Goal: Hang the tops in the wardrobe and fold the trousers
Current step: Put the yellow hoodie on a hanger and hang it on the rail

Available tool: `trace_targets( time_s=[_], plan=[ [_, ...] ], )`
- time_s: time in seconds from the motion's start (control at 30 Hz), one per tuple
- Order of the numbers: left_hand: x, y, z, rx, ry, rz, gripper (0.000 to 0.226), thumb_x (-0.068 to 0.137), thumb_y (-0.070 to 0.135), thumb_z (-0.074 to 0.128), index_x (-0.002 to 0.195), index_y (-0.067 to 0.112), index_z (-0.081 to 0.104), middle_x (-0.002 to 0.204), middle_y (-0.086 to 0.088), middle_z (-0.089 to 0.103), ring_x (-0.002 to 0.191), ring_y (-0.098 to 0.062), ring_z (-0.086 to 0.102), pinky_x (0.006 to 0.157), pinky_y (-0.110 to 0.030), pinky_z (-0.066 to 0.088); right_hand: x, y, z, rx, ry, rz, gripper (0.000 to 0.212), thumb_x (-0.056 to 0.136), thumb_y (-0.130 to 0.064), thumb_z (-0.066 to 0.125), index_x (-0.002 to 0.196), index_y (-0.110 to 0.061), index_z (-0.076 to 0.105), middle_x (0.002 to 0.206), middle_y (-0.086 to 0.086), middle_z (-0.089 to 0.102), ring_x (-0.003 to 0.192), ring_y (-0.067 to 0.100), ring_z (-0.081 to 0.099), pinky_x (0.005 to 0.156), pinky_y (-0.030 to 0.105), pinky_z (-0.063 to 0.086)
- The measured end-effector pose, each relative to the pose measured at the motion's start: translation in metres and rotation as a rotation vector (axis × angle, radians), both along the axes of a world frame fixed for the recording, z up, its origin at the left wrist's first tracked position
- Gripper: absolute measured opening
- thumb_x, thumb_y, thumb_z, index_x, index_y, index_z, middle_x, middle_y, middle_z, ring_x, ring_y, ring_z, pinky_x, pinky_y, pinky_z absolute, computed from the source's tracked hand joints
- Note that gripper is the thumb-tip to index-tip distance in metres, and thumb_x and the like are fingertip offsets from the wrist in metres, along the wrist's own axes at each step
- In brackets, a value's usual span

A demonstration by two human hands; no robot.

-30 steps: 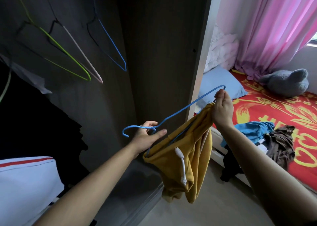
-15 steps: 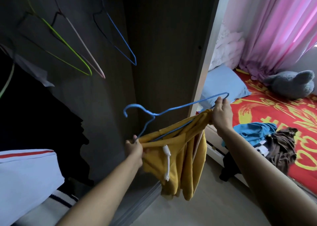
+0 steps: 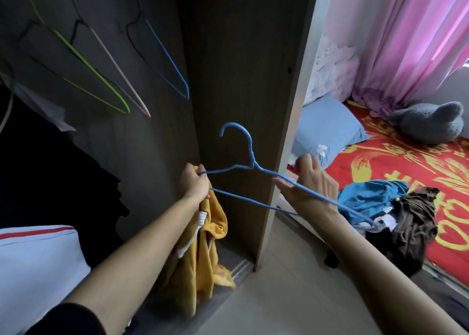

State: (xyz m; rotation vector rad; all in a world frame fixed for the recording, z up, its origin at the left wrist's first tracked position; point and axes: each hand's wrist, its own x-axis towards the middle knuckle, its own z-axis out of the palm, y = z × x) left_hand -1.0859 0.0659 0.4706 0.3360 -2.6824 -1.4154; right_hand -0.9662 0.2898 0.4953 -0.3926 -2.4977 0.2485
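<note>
yellow garment partly behind left forearm

A grey plush toy lies on the red bedspread near a blue pillow.

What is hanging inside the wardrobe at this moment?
A green hanger, a pink hanger and a blue hanger, all bare, above dark clothing. The rail is out of frame; shadow hides anything deeper in.

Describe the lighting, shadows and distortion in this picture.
Head view: daylight through the pink curtain brightens the bed, while the wardrobe is dim, nearly black lower left. Head view: the empty hangers throw dark shadows on its back panel. Head view: the wide lens tilts the wardrobe's edge and stretches both forearms; the yellow garment looks slightly blurred at its hem.
</note>
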Motion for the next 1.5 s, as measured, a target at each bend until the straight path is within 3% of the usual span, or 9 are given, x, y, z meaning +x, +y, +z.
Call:
trace_targets(
  time_s=[0.2, 0.27, 0.43, 0.53, 0.63, 0.9, 1.07, 1.17, 1.5],
  plan=[
    [-0.018, -0.026, 0.028, -0.255, 0.066, -0.023, 0.029, 0.103, 0.032, 0.044, 0.105, 0.007, 0.058, 0.094, -0.010, 0.062, 0.064, -0.017, 0.059, 0.041, -0.011, 0.042, 0.017, -0.044, 0.026, -0.345, -0.750, 0.727, 0.040, 0.074, -0.069, 0.072, 0.090, -0.036, 0.057, 0.080, -0.016, 0.061, 0.069, -0.002, 0.057, 0.063, 0.020, 0.043],
    [-0.028, -0.042, 0.035, -0.362, 0.067, -0.021, 0.029, 0.101, 0.029, 0.046, 0.108, 0.004, 0.060, 0.105, -0.017, 0.066, 0.094, -0.035, 0.064, 0.073, -0.032, 0.051, 0.024, -0.060, 0.020, -0.354, -0.550, 0.932, 0.031, 0.079, -0.060, 0.073, 0.094, -0.035, 0.063, 0.073, -0.017, 0.062, 0.067, -0.002, 0.060, 0.060, 0.012, 0.041],
    [-0.043, -0.068, 0.036, -0.376, 0.093, 0.005, 0.027, 0.098, 0.026, 0.048, 0.105, 0.003, 0.060, 0.106, -0.021, 0.066, 0.094, -0.042, 0.065, 0.081, -0.044, 0.056, 0.009, -0.082, 0.021, -0.247, 0.326, 0.364, 0.066, 0.072, -0.069, 0.072, 0.116, -0.027, 0.044, 0.107, -0.008, 0.048, 0.083, 0.003, 0.047, 0.065, 0.012, 0.037],
    [-0.040, -0.068, 0.036, -0.388, 0.110, -0.005, 0.022, 0.097, 0.027, 0.049, 0.098, 0.007, 0.059, 0.104, -0.018, 0.066, 0.090, -0.040, 0.066, 0.074, -0.041, 0.056, -0.010, -0.082, 0.028, -0.544, 0.061, 0.486, 0.098, 0.068, -0.071, 0.074, 0.143, -0.029, 0.027, 0.125, -0.007, 0.051, 0.107, 0.006, 0.053, 0.084, 0.018, 0.046],
    [-0.036, -0.064, 0.029, -0.406, 0.093, -0.059, 0.016, 0.096, 0.029, 0.054, 0.087, 0.017, 0.050, 0.100, -0.013, 0.066, 0.082, -0.030, 0.063, 0.065, -0.034, 0.048, -0.027, -0.093, 0.029, -0.936, -0.156, 0.696, 0.056, 0.092, -0.056, 0.060, 0.138, -0.029, 0.044, 0.094, -0.003, 0.070, 0.082, 0.015, 0.071, 0.066, 0.029, 0.060],
    [-0.029, -0.070, 0.041, -0.257, 0.054, -0.374, 0.065, 0.083, -0.002, 0.065, 0.134, 0.029, 0.041, 0.110, -0.006, 0.059, 0.077, -0.025, 0.065, 0.056, -0.033, 0.055, -0.043, -0.067, -0.015, -0.510, -0.674, 0.669, 0.012, 0.098, -0.041, 0.056, 0.099, -0.035, 0.067, 0.084, -0.015, 0.065, 0.077, 0.001, 0.065, 0.066, 0.013, 0.049],
    [0.000, -0.036, 0.066, -0.033, 0.177, -0.748, 0.051, 0.080, -0.006, 0.064, 0.118, 0.026, 0.050, 0.087, -0.014, 0.064, 0.059, -0.015, 0.063, 0.044, -0.028, 0.052, -0.059, -0.071, -0.043, -0.549, -0.593, 0.489, 0.069, 0.090, -0.050, 0.063, 0.146, -0.034, 0.026, 0.104, -0.006, 0.063, 0.088, 0.012, 0.067, 0.071, 0.022, 0.053],
    [0.007, -0.022, 0.077, 0.046, 0.216, -0.850, 0.051, 0.078, -0.003, 0.068, 0.115, 0.028, 0.051, 0.082, -0.010, 0.066, 0.056, -0.013, 0.063, 0.043, -0.025, 0.049, -0.072, -0.074, -0.047, -0.429, -0.654, 0.469, 0.012, 0.095, -0.042, 0.053, 0.104, -0.034, 0.052, 0.089, -0.005, 0.065, 0.077, 0.016, 0.069, 0.060, 0.025, 0.055],
    [0.012, -0.056, -0.015, -0.243, -0.219, -0.416, 0.021, 0.084, 0.013, 0.062, 0.105, 0.014, 0.064, 0.103, -0.005, 0.065, 0.096, -0.025, 0.063, 0.082, -0.037, 0.053, -0.079, -0.038, 0.034, -0.534, -0.311, 0.428, 0.025, 0.096, -0.031, 0.051, 0.076, -0.019, 0.060, 0.070, -0.001, 0.063, 0.062, 0.013, 0.063, 0.051, 0.022, 0.049]
  ],
)
